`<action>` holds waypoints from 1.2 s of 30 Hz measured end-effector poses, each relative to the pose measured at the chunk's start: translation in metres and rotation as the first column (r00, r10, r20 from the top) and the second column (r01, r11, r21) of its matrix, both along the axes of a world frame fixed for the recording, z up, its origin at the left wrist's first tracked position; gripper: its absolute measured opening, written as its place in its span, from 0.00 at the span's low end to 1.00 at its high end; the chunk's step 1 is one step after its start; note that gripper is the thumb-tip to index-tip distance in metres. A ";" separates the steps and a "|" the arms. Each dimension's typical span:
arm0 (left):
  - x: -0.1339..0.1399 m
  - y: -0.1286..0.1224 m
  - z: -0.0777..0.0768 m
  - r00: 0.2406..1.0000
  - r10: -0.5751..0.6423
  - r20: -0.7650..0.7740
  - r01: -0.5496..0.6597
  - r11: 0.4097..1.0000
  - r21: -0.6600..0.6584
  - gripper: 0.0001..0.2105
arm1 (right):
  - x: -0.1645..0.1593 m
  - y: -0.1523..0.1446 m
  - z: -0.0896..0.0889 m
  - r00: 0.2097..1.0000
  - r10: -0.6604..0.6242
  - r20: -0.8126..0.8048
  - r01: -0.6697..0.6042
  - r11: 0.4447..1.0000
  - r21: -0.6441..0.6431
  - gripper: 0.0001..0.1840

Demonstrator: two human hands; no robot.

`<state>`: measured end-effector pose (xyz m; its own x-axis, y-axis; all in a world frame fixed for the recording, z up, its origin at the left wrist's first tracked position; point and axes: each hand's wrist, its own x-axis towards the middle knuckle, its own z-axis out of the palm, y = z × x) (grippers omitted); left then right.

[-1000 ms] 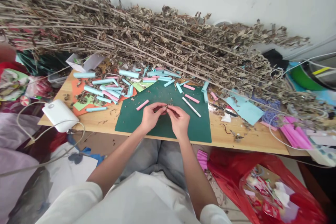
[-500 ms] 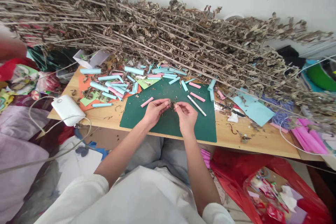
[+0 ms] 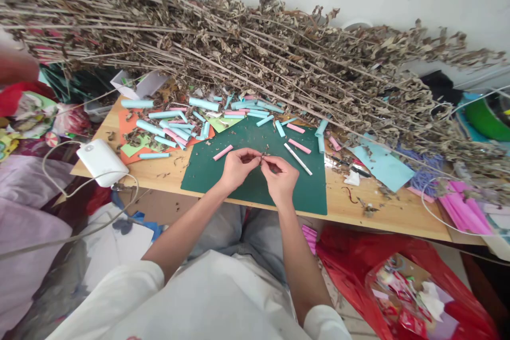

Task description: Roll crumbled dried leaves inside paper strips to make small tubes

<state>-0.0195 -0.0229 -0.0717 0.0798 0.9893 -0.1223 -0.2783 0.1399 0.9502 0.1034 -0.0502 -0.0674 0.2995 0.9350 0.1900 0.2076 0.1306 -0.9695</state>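
Over the dark green mat (image 3: 306, 194), my left hand (image 3: 240, 169) and my right hand (image 3: 281, 178) meet at the fingertips. Both are closed in a pinch on a small bit of dried leaf (image 3: 263, 156), mostly covered by the fingers. A pink paper roll (image 3: 223, 152) lies on the mat to the left of my hands. Beyond my right hand lie a thin white stick (image 3: 298, 159) and another pink roll (image 3: 299, 146). Leaf crumbs are scattered on the mat.
A large heap of dried stalks (image 3: 223, 48) spans the back of the wooden table (image 3: 155, 178). Several blue and pink paper rolls (image 3: 203, 104) lie before it. A white power bank (image 3: 102, 162) with a cable sits left. A red plastic bag (image 3: 342, 260) stands below, right.
My fingertips have come together, closing the small gap between the hands. The leaf bit is now more hidden. The rolls and the mat stay as they were.
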 end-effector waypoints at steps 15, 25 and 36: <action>-0.004 -0.003 -0.003 0.989 -0.078 0.128 0.085 0.995 -0.049 0.12 | 0.009 0.001 -0.001 0.986 0.074 -0.153 -0.083 0.995 -0.055 0.14; 0.000 -0.005 -0.001 0.996 0.033 -0.080 -0.032 0.999 0.019 0.10 | 0.000 0.007 -0.009 0.955 -0.102 -0.278 0.058 0.985 -0.164 0.13; -0.008 0.022 -0.006 0.725 0.047 -0.687 0.270 0.898 0.347 0.10 | 0.040 0.026 -0.011 0.877 0.046 0.478 -0.034 0.999 -0.034 0.12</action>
<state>-0.0277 -0.0008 -0.0782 0.2475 0.9457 0.2105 0.4376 -0.3029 0.8466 0.1433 -0.0247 -0.0787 0.1401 0.9504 0.2777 0.6419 0.1263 -0.7563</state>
